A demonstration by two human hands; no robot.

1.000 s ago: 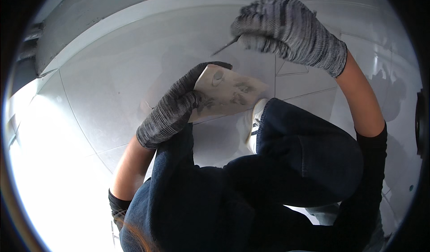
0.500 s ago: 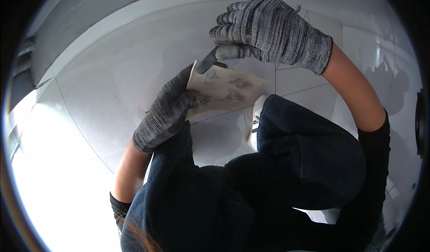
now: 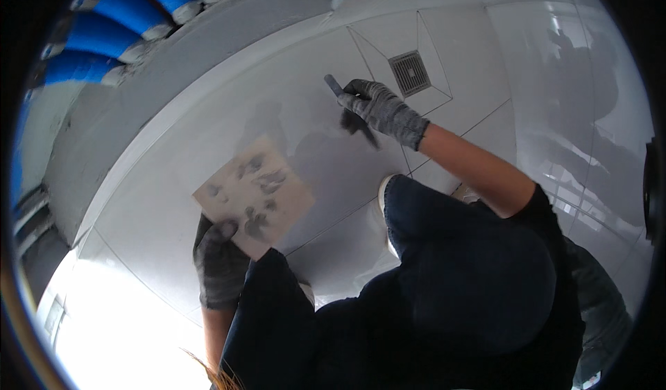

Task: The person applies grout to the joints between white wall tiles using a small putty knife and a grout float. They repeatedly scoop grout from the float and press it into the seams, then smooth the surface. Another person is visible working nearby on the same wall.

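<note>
My left hand (image 3: 223, 262), in a grey knit glove, pinches one corner of a square beige sheet (image 3: 239, 199) with its thumb on top. Dark grey smudges mark the sheet's upper face, which is tilted toward me above the floor by my left knee. My right hand (image 3: 385, 109), gloved the same way, is closed around a slim tool with a rounded grey handle end (image 3: 334, 85). Below those fingers hangs a dark shape (image 3: 357, 123); whether it is the tool's other part or a shadow I cannot make out. The two hands are well apart.
A square floor drain (image 3: 410, 73) is set in the pale tiled floor (image 3: 326, 182) beyond my right hand. A grey raised kerb (image 3: 180, 64) curves along the far left, with blue tubes (image 3: 114, 19) behind it. Glossy tiled wall (image 3: 576, 113) rises at the right.
My right hand has moved away from the sheet with the tool, to the right. The sheet has come lower and left, turned more toward me. The view has shifted, showing the drain and blue tubes.
</note>
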